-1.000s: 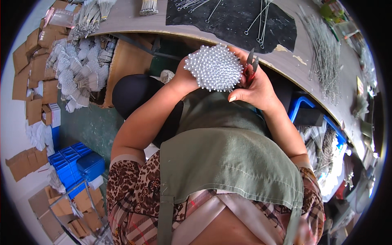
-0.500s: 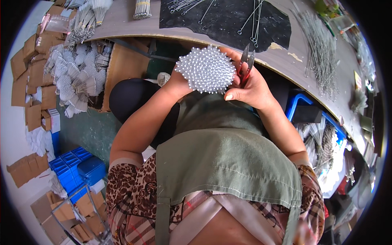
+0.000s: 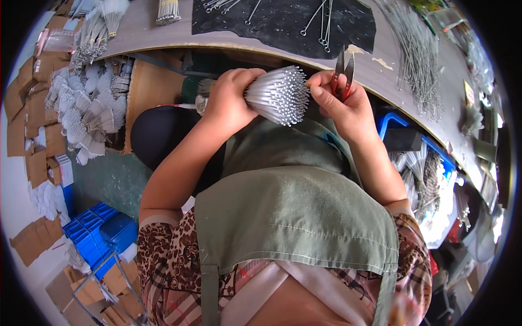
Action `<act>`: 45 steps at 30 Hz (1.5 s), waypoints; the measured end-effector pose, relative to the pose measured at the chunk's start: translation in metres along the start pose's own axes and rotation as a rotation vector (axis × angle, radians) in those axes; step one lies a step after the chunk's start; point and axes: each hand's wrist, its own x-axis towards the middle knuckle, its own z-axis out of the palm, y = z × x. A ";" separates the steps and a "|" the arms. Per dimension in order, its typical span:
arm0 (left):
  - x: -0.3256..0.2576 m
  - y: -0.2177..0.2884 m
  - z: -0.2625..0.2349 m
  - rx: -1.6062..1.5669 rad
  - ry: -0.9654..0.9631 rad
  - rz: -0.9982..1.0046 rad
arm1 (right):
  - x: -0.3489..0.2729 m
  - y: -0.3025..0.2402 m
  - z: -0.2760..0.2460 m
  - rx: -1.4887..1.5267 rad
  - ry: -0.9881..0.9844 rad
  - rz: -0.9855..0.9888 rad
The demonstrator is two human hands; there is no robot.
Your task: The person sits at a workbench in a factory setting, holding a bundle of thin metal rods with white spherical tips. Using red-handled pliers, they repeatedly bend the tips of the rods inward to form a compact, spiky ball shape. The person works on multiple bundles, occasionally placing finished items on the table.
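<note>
My left hand (image 3: pixel 229 103) is closed around a thick bundle of thin white-bristled wire brushes (image 3: pixel 278 96). Their rounded white tips fan out toward the right, and the other end of the bundle is mostly hidden behind the hand. In my right hand (image 3: pixel 346 111) sits a pair of small scissors (image 3: pixel 341 81) with red handles, blades pointing up and slightly apart. The right thumb and forefinger come together right beside the brush tips. Whether they pinch a single brush is too small to tell.
A grey workbench (image 3: pixel 157 41) curves across the far side, with a black mat (image 3: pixel 283 24) bearing looped wires. Loose wire brushes (image 3: pixel 418 65) lie at its right. White brush bundles (image 3: pixel 95 108) fill a carton at left. Blue crates (image 3: pixel 92 228) stand lower left; a blue bin (image 3: pixel 387 122) is at right.
The bundle has turned from its tips facing me to lying sideways, tips to the right. My right hand has moved a little right, its thumb and forefinger now together near the tips.
</note>
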 end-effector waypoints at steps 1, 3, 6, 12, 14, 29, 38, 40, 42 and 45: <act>0.001 -0.001 0.000 0.044 0.006 0.015 | -0.004 -0.003 0.002 -0.018 -0.016 -0.005; -0.001 -0.001 0.001 0.157 0.035 0.028 | -0.010 -0.007 0.006 -0.054 -0.060 0.044; 0.000 0.006 -0.005 0.246 0.050 0.056 | -0.012 -0.002 0.014 -0.083 -0.059 0.024; -0.002 0.009 -0.006 0.363 0.069 0.025 | -0.010 0.000 0.021 -0.208 0.000 -0.024; -0.003 0.009 -0.006 0.403 0.075 0.025 | -0.009 0.001 0.023 -0.284 0.037 -0.068; 0.000 0.007 -0.005 0.476 0.112 0.061 | -0.005 -0.001 0.035 -0.425 0.149 -0.072; 0.000 0.007 -0.003 0.469 0.097 0.028 | 0.000 0.009 0.026 -0.311 0.102 -0.036; 0.000 0.007 -0.002 0.481 0.103 0.031 | 0.001 0.009 0.026 -0.361 0.108 -0.040; 0.001 0.005 -0.002 0.489 0.114 0.050 | 0.001 0.008 0.028 -0.413 0.123 -0.045; 0.001 0.006 -0.004 0.486 0.106 0.042 | 0.003 0.007 0.029 -0.396 0.132 -0.014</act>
